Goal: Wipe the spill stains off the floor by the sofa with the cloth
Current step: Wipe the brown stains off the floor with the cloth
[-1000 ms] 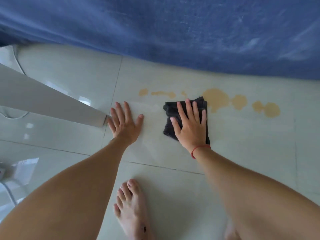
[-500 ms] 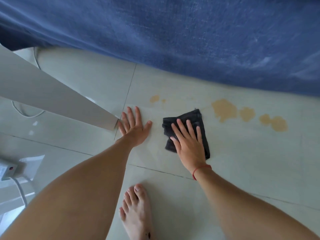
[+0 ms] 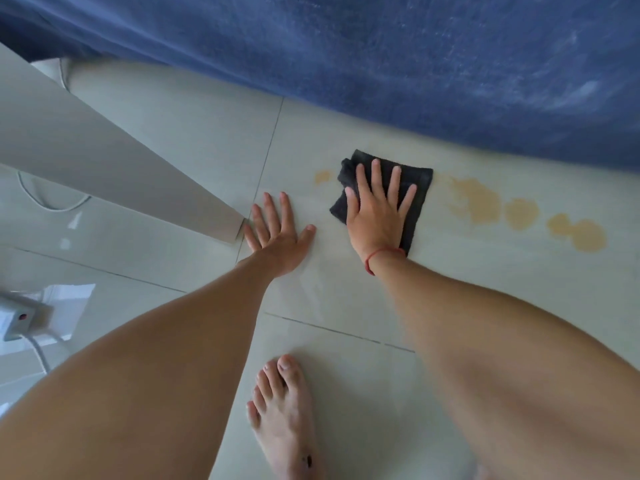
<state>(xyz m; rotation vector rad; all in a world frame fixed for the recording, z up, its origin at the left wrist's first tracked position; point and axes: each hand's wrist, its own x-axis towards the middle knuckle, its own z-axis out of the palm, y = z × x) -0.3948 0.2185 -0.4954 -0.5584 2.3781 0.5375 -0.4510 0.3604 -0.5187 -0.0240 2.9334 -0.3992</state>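
A folded dark grey cloth (image 3: 417,183) lies flat on the pale tiled floor (image 3: 346,299) just in front of the blue sofa (image 3: 415,64). My right hand (image 3: 375,209) presses down on the cloth with fingers spread. One small tan stain (image 3: 322,176) shows at the cloth's left edge. A larger tan stain (image 3: 476,204) and two smaller blotches (image 3: 521,213) (image 3: 578,233) lie to its right. My left hand (image 3: 277,233) rests flat on the bare tile to the left of the cloth, holding nothing.
A white slanted panel (image 3: 104,168) ends right beside my left hand. A white power strip (image 3: 20,318) with a cable sits at the lower left, and another white cable (image 3: 45,202) loops behind the panel. My bare foot (image 3: 284,410) stands at the bottom centre.
My right hand has pushed the cloth away from me toward the sofa, covering the small stains near the left end. My left hand has stayed flat on the tile.
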